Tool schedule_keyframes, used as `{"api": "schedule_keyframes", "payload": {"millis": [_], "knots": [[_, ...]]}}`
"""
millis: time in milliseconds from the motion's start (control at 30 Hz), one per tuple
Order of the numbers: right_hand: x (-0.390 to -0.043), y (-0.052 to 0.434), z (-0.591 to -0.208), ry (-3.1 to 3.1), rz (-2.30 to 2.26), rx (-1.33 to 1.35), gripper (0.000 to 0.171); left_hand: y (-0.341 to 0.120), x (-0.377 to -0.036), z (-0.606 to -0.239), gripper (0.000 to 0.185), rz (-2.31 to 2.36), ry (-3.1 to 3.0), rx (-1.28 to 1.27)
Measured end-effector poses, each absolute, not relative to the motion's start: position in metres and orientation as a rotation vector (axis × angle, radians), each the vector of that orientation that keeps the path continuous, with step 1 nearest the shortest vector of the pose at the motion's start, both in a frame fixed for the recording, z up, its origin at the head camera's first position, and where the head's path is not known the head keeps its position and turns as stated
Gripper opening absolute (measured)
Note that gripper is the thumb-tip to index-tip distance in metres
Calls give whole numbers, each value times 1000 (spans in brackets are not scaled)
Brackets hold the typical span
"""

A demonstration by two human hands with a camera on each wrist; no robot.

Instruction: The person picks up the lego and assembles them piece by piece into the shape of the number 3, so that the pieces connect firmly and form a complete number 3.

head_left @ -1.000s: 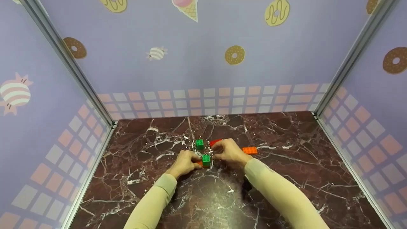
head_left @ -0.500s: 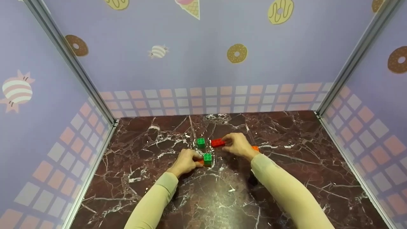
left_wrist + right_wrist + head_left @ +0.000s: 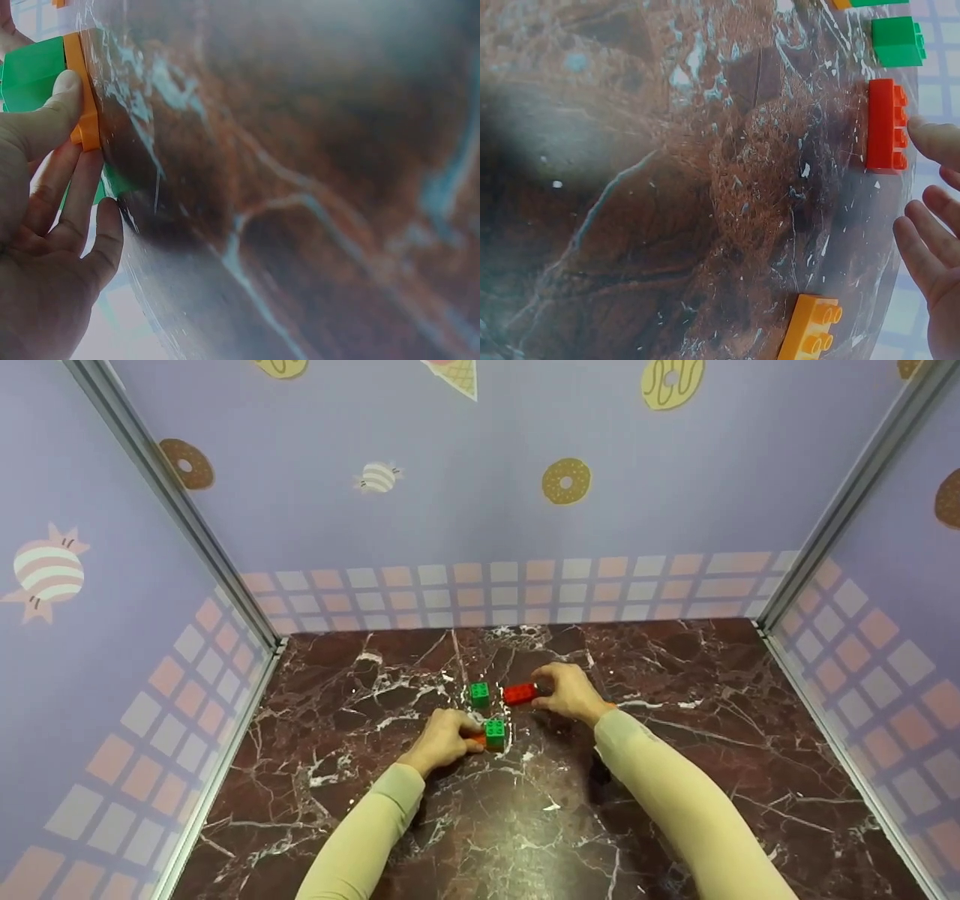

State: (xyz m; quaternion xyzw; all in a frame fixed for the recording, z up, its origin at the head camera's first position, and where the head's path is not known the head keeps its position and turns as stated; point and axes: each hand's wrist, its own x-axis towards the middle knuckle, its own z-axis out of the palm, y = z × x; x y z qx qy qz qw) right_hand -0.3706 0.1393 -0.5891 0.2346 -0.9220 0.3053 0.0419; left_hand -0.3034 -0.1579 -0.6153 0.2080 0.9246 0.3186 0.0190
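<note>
Left hand [image 3: 442,739] gripping orange plate [image 3: 84,97] with green block [image 3: 494,733] stacked on it, thumb and fingers curled round the pair, on marble table [image 3: 675,780], same spot as a second ago. Right hand [image 3: 568,692] gone from the stack (was touching it a second ago), now further back at red brick [image 3: 520,694]; fingertips [image 3: 934,139] at brick's end, fingers relaxed, not closed round it. Second green block [image 3: 479,694] just left of red brick. Loose orange brick [image 3: 808,328] near right wrist, mostly hidden in head view.

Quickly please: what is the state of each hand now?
Left hand: holds the green brick on orange plate.
Right hand: open, fingertips at the red brick.
</note>
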Motion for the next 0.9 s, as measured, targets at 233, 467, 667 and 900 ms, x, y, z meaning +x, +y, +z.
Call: {"api": "schedule_keyframes", "payload": {"millis": [233, 467, 667, 900], "knots": [[-392, 143, -614, -2787, 977, 778, 55, -158, -304, -614, 32, 999, 2854, 623], [-443, 150, -690, -2742, 907, 777, 56, -158, -304, -616, 29, 994, 2874, 684], [-446, 145, -689, -2774, 920, 743, 55, -158, -306, -616, 30, 995, 2868, 672], [-421, 135, -659, -2813, 1005, 720, 55, -160, -304, -617, 29, 993, 2867, 678]]}}
